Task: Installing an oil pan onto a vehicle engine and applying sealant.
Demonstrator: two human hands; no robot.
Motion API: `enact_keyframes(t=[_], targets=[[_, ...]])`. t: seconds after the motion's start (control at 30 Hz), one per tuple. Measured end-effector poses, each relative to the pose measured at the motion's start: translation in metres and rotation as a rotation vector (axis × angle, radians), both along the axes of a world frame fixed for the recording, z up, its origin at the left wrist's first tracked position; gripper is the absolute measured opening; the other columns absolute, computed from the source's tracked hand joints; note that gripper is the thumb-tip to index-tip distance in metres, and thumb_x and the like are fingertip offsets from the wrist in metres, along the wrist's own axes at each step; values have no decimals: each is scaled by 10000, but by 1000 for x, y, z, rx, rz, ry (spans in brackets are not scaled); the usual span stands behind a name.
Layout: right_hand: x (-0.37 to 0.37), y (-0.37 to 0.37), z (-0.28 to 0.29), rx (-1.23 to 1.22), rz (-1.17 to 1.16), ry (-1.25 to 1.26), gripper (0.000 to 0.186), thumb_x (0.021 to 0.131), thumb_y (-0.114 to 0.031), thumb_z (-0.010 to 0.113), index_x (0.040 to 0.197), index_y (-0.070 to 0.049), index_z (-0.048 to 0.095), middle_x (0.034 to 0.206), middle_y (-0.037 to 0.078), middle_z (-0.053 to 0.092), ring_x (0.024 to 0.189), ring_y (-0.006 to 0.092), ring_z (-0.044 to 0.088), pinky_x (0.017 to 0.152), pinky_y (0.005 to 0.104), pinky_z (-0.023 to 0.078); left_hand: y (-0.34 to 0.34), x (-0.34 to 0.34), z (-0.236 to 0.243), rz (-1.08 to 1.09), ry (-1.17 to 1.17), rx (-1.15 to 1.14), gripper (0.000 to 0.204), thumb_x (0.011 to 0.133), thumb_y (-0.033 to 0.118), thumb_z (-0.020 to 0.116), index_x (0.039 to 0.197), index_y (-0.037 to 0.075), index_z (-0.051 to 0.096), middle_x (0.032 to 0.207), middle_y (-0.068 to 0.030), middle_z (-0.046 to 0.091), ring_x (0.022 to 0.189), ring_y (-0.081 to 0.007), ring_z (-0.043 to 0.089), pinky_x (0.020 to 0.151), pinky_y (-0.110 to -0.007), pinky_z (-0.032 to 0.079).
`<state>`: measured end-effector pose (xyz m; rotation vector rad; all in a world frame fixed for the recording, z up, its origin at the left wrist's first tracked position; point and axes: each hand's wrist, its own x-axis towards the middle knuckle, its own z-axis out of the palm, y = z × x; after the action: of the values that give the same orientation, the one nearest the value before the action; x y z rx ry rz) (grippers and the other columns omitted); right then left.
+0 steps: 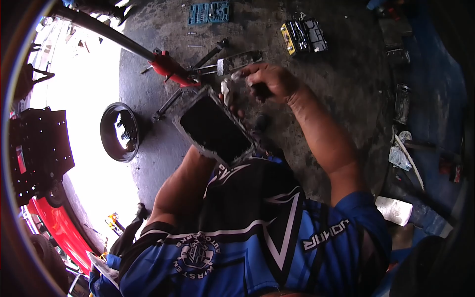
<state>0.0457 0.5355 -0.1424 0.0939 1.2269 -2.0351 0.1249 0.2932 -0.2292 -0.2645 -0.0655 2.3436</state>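
Note:
A rectangular oil pan point(215, 128) is tilted in front of my chest, its inside black and its rim coated with grey, uneven material. My left hand point(234, 106) supports it from beneath, with fingers showing past the far right edge. A crumpled white piece point(226, 91) lies by those fingers; its kind is unclear. Just beyond the pan's far right corner, my right hand point(272, 81) is closed, thumb and forefinger pinching a small pale thing point(236, 75) that I cannot make out. The other right fingers curl under in shadow.
A red-and-black stand with a long pole point(170, 68) is on the floor beyond the pan. A round black basin point(120, 132) with dark liquid sits left. Farther off are a blue socket set point(209, 13) and an open yellow-black toolbox point(304, 37). A red car panel point(62, 232) is lower left.

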Motion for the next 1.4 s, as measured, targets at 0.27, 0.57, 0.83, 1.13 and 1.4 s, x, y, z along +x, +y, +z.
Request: enact_keyframes(t=[0.27,0.57,0.83,1.13,1.4], targets=[[65,1,35,333,121,508,623,931,-87,566,1524,10,400,744,7,584,626,95,558,604,266,490,4,-75,-14,222,467,117,393,1057,345,502,1384,136,562,1351,-86,626,1258,-255,587,1085,-528,461],[96,-23,42,713,78,736,765,886,-120,636,1567,-4,307,719,79,611,616,144,594,624,318,507,18,-112,2,262,699,392,444,1081,312,453,1484,127,486,1483,-100,547,1416,-236,473,1228,-504,295],[99,-38,60,923,121,787,757,891,-165,614,1562,-2,305,772,165,660,686,302,683,697,415,551,24,-125,-14,387,838,319,470,1086,336,434,1519,154,444,1557,-63,472,1473,-214,394,1246,-527,247],[100,-39,82,970,133,777,779,862,-132,630,1551,20,299,889,263,681,785,391,704,751,459,574,28,-126,4,473,1110,156,484,1085,324,426,1546,175,396,1595,-52,407,1495,-205,351,1265,-495,229],[117,-46,66,928,218,1047,799,860,-164,638,1557,10,289,851,240,682,759,398,700,745,478,580,31,-121,1,619,1103,-211,408,1059,315,497,1454,222,535,1521,-22,515,1471,-180,385,1287,-436,189]])
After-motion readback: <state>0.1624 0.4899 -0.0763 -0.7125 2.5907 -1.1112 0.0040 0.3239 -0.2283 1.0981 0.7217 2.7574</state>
